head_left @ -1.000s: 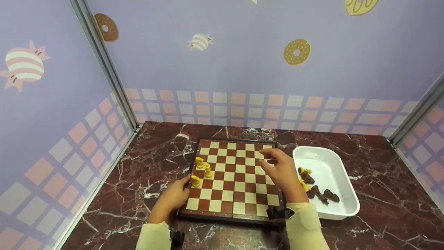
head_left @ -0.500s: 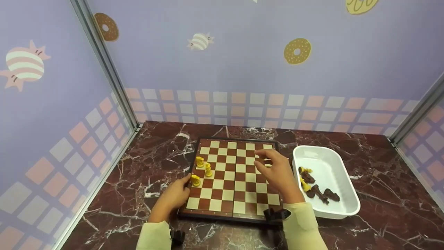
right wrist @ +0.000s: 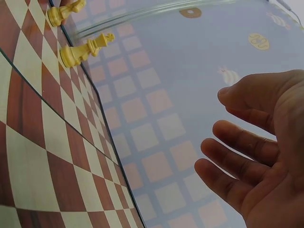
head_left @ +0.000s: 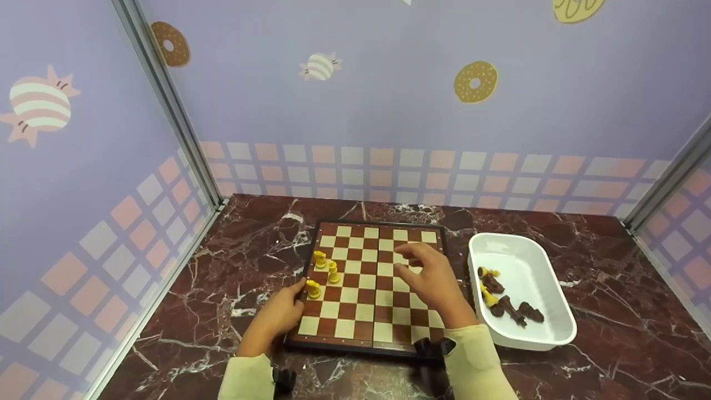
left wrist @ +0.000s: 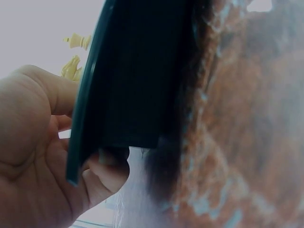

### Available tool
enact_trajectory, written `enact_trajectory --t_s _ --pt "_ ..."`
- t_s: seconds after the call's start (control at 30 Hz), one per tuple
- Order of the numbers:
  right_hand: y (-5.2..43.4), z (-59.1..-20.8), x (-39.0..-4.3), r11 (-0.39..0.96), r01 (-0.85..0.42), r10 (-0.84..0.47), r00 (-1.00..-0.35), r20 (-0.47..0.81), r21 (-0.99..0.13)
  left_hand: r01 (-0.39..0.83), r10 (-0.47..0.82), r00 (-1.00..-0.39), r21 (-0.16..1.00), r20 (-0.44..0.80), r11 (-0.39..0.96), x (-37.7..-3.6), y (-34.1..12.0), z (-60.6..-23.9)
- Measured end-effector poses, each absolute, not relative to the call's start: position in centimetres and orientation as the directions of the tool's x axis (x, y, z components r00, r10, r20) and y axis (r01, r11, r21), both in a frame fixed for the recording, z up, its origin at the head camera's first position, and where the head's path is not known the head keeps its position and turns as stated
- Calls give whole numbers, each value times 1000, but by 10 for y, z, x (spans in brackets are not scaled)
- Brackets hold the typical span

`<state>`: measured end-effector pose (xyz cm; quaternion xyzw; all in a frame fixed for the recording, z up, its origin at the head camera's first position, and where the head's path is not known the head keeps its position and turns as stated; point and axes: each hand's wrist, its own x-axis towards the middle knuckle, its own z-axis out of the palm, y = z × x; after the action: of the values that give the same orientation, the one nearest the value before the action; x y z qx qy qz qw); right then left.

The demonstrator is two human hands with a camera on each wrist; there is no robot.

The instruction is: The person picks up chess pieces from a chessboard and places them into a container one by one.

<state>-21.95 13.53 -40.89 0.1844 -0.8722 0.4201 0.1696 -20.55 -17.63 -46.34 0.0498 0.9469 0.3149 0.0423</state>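
Note:
A chessboard (head_left: 364,328) with brown and cream squares lies on the marble table. My left hand (head_left: 278,314) grips its left edge; in the left wrist view the thumb is on the upper side and fingers curl under the dark board edge (left wrist: 133,71). Near that hand stand two yellow knights (head_left: 313,289), and a yellow king (head_left: 333,272) is between them, slightly farther in. The king (right wrist: 85,50) also shows upright on the board in the right wrist view. Over the board's right half hovers my right hand (head_left: 433,280), fingers loosely bent and apart, holding nothing.
To the right of the board is a white tray (head_left: 525,255). Inside lie several yellow chess pieces (head_left: 489,272) and dark brown chess pieces (head_left: 530,312), tipped over along its left and middle. Patterned walls (head_left: 389,100) enclose the table at the back and sides.
My right hand has moved left over the board, away from the tray, still holding nothing. The left hand and the yellow pieces stay in place.

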Motion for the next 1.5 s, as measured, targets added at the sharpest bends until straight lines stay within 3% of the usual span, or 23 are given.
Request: enact_trajectory --t_s 0.7,1.23,1.5 --pt "114 -415 -219 516 -549 -276 -833 479 -658 62 118 -992 604 -54 794 -205 -175 -462" --pt "104 -418 -213 582 -555 -317 -828 463 -594 68 120 -992 606 -45 792 -205 -175 -463" --pt "97 -420 -212 540 -586 -336 -808 484 -604 79 129 -991 608 -39 790 -206 -176 -464"
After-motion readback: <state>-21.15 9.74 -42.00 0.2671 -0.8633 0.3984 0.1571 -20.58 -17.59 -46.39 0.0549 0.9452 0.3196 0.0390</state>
